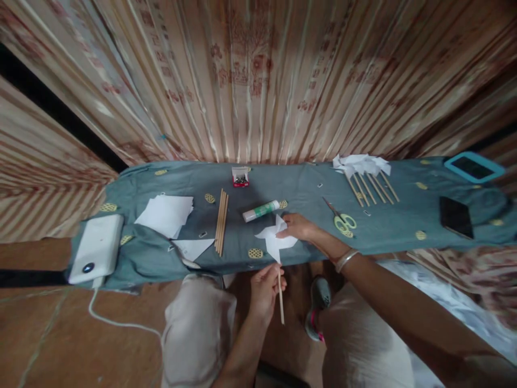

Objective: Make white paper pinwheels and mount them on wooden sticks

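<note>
A white paper pinwheel [275, 238] on a thin wooden stick [281, 304] is between my two hands at the table's near edge. My left hand [266, 285] is closed around the stick just below the paper blades. At the pinwheel's upper right, my right hand [297, 226] pinches the paper near its centre, with part of the fingers hidden. Just beyond lies a glue stick [260, 210] with a green label. To the right, scissors [341, 218] with yellow-green handles rest on the cloth.
Several finished pinwheels [363, 164] lie back right. Left are wooden sticks [221, 223], white paper sheets [167, 213], a folded paper piece [194, 248] and a white power bank [97, 248] with a cable. A small red box [240, 177] holds pins; a dark phone [456, 216] lies right.
</note>
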### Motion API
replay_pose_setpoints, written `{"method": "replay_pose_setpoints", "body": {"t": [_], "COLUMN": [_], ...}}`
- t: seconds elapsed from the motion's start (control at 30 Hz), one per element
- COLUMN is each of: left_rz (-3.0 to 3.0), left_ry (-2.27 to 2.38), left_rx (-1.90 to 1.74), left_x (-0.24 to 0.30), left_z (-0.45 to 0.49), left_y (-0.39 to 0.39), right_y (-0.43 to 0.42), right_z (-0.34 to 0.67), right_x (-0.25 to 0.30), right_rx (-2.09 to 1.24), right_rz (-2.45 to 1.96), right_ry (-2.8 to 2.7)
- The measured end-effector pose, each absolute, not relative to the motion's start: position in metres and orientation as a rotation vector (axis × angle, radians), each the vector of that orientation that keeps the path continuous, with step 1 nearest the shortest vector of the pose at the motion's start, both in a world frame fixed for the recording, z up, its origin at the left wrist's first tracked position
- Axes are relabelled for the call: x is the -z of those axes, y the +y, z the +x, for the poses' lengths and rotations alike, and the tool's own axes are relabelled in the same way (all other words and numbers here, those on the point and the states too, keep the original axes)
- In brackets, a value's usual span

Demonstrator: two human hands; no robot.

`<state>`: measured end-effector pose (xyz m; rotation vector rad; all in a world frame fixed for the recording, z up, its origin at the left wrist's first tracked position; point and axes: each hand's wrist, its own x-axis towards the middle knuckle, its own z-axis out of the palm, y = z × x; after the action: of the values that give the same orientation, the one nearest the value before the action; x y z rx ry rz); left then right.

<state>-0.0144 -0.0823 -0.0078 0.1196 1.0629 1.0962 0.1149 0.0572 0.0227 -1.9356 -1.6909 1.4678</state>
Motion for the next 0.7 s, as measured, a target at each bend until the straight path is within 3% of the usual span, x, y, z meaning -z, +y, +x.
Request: {"method": "replay_pose_setpoints", "body": {"t": [0.7], "left_rz": [0.198], "left_ry": [1.041], "left_rx": [-1.103], "left_x": [0.011], "left_z": [-0.015], "left_y": [-0.079], "right_y": [0.069], "right_z": [0.115], "right_x": [-0.027], "right_rx": [-1.53], "right_rz": [-2.023], "right_ry": [-1.673]}}
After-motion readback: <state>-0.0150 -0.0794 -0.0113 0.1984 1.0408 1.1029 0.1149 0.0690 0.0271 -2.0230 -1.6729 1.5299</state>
